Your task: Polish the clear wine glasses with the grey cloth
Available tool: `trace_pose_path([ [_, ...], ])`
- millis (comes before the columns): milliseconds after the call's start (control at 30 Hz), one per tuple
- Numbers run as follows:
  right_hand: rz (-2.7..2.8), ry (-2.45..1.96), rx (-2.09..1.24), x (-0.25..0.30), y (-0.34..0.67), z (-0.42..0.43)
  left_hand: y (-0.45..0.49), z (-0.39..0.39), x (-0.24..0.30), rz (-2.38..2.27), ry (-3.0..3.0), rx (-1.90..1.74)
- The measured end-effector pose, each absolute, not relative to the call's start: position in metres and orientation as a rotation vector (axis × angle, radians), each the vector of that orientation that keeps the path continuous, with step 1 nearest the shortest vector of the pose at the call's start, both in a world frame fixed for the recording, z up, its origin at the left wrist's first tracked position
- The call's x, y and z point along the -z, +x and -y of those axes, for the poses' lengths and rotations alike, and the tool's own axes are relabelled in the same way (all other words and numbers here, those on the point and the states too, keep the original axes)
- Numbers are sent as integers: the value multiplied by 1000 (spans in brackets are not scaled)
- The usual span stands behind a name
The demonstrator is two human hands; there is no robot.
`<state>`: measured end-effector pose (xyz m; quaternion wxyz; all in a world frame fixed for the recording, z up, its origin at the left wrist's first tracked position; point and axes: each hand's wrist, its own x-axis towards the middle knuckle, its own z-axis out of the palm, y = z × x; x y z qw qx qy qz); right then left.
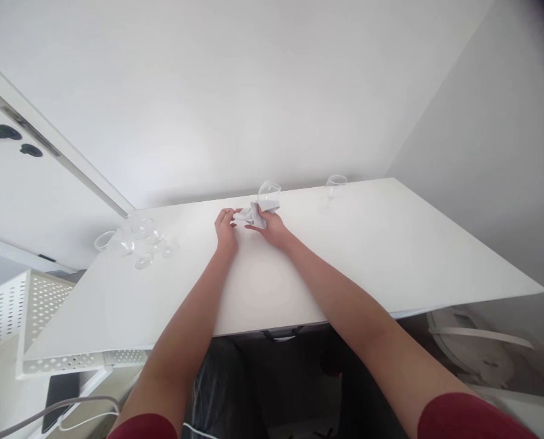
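Note:
A clear wine glass [269, 191] is tilted over the far middle of the table, its bowl towards the upper right. My right hand [274, 228] is closed round a light grey cloth [256, 214] wrapped about the lower part of the glass. Left of it, my left hand [226, 228] has its fingers curled at the cloth's left end and pinches it there. The stem and foot are hidden by cloth and fingers. To the right, a second wine glass [335, 183] stands upright near the back edge.
Several clear glasses [144, 244] are clustered on the left of the white table [345, 256], some lying down. A wall rises behind the back edge. A white perforated basket [47, 292] sits below the left edge, with a cable [70, 401] nearby.

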<state>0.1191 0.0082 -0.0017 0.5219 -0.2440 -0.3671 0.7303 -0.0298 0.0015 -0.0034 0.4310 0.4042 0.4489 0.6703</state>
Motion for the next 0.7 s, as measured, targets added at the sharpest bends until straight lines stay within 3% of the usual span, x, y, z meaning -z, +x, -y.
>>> trace_pose_path([
  [200,1076,-455,-2088,3,123,1,-28,3,-7,-733,929,-1315],
  [367,1114,-549,-2022,5,122,-1,-29,1,-3,-656,1069,-1350],
  [567,1289,-756,-1615,6,111,-2,-27,1,-2,-763,1066,-1525],
  [700,1354,-579,-1886,9,119,-2,-30,2,-3,-670,1060,-1443],
])
